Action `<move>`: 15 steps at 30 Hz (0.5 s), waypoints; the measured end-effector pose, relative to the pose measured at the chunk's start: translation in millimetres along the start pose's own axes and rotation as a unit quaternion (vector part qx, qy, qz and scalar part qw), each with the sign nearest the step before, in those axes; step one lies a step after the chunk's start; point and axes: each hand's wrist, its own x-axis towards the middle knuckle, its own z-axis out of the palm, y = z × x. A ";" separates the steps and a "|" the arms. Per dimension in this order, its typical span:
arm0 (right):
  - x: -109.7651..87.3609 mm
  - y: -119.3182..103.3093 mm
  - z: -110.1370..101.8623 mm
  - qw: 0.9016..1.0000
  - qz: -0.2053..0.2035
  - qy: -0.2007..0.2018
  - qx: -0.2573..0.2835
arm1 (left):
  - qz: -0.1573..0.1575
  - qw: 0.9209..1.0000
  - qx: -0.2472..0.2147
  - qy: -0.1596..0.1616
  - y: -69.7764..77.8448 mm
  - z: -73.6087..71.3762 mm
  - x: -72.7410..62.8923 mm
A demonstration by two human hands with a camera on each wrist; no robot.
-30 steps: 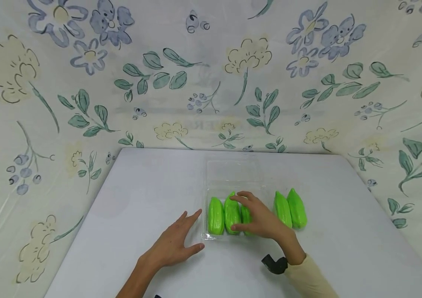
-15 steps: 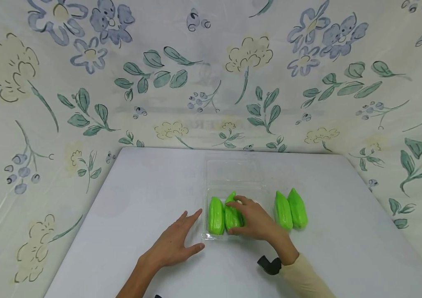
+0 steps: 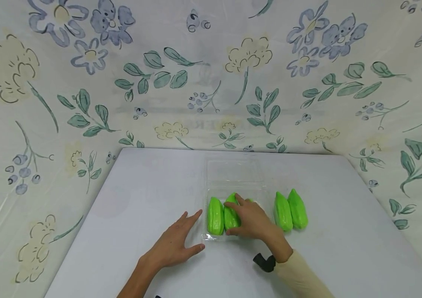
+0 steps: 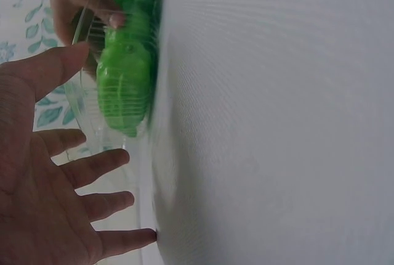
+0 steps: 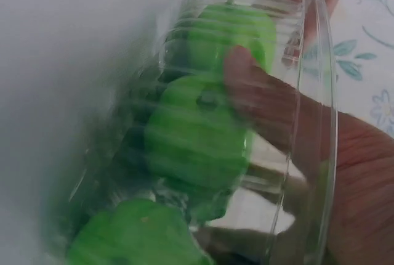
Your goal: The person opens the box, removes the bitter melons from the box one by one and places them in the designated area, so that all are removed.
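A clear plastic clamshell box point(image 3: 211, 237) lies on the table with bright green, ridged, pointed vegetables in a row. My right hand point(image 3: 253, 221) reaches into it, fingers bent over the middle vegetable point(image 3: 230, 218), with the thumb at its near end and fingertips near its far tip. Left of that lies another green vegetable point(image 3: 215, 217); a third point(image 3: 250, 200) is mostly hidden under the hand. The right wrist view shows the thumb point(image 5: 246, 77) through the clear wall, against the green vegetables. My left hand point(image 3: 171, 244) has spread fingers beside the box's left edge, holding nothing.
Two more green vegetables, one point(image 3: 283, 212) beside the other point(image 3: 298, 209), lie right of the box. The box's clear lid point(image 3: 233, 170) is folded back behind it. A flower-patterned sheet point(image 3: 211, 82) hangs behind the white table point(image 3: 140, 186).
My right hand has shifted a little to the left over the middle vegetable, and the leftmost vegetable has moved slightly left. The left hand has stayed in place.
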 end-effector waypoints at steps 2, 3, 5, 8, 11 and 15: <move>1.0 -1.2 -0.1 1.000 0.003 -0.005 -0.005 | 0.000 1.000 -0.002 0.000 -0.1 0.5 -0.1; 1.4 -1.5 0.1 1.000 0.003 -0.007 -0.009 | -0.001 1.000 -0.003 -0.001 -0.1 0.7 -0.1; 2.2 -1.7 0.4 1.000 0.002 -0.010 -0.015 | 0.000 1.000 -0.004 -0.001 -0.2 1.0 -0.1; 2.6 -1.3 0.5 1.000 -0.002 -0.008 -0.022 | 0.000 1.000 -0.003 0.000 -0.2 1.1 -0.1; 2.6 -0.3 0.7 1.000 -0.007 -0.003 -0.023 | 0.001 1.000 -0.002 0.002 0.0 0.9 -0.1; 2.3 1.0 0.8 1.000 -0.009 0.001 -0.007 | 0.002 1.000 -0.003 0.001 0.2 0.6 0.2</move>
